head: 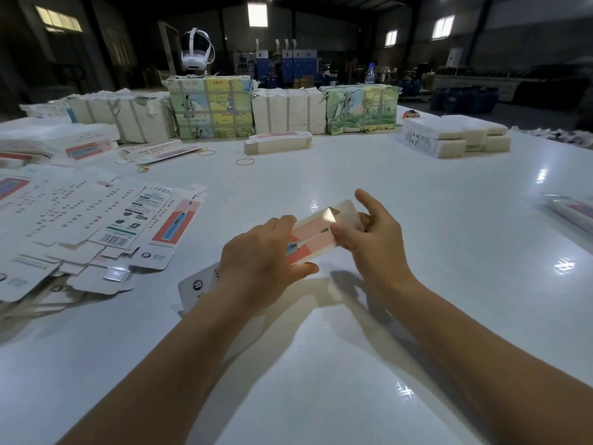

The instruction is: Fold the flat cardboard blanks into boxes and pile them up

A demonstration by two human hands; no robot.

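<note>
Head view: fingers (282, 224) of left hand (260, 261) curl over the near end of a half-folded box (316, 234), thumb under its lower edge. Right hand (373, 234) pinches the far end flap w/ thumb & fingers, index finger sticking out straight. Box is held just above the white surface (353, 175), pink toothbrush print facing up. Left of box: spread pile of flat blanks (96, 226). Beyond box: short stack of blanks (277, 142), rubber band (245, 161), wrapped bundles (210, 106). Far right of box: white blank stacks (455, 136).
</note>
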